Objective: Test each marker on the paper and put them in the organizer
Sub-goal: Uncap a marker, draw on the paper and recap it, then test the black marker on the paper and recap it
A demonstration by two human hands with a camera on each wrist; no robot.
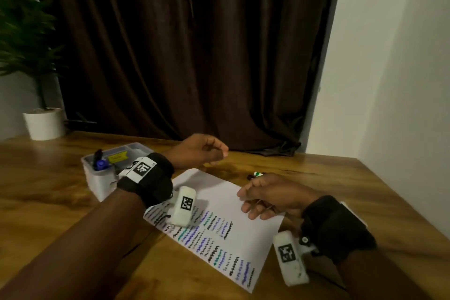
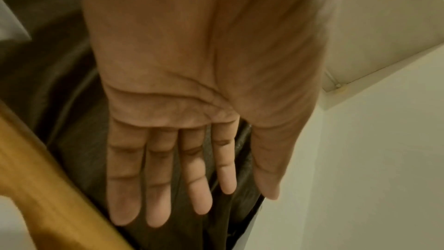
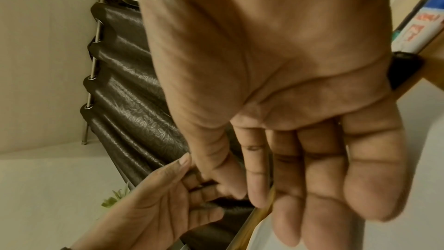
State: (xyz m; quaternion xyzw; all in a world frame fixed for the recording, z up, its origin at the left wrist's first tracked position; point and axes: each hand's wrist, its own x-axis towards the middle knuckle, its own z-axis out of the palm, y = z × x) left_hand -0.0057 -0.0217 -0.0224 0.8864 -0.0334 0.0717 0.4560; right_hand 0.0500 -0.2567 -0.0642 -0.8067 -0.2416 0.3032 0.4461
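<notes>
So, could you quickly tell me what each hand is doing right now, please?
Left hand: open, fingers straight, holding nothing.
Right hand: open, fingers relaxed, holding nothing; markers lie just beyond it.

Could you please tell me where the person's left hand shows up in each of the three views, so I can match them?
Head: the left hand is at centre, above the far end of the paper.
Left wrist: the palm fills the middle, fingers straight, holding nothing.
Right wrist: it enters at lower left, fingers loosely bent.
Shared landmark: the dark brown curtain.
</notes>
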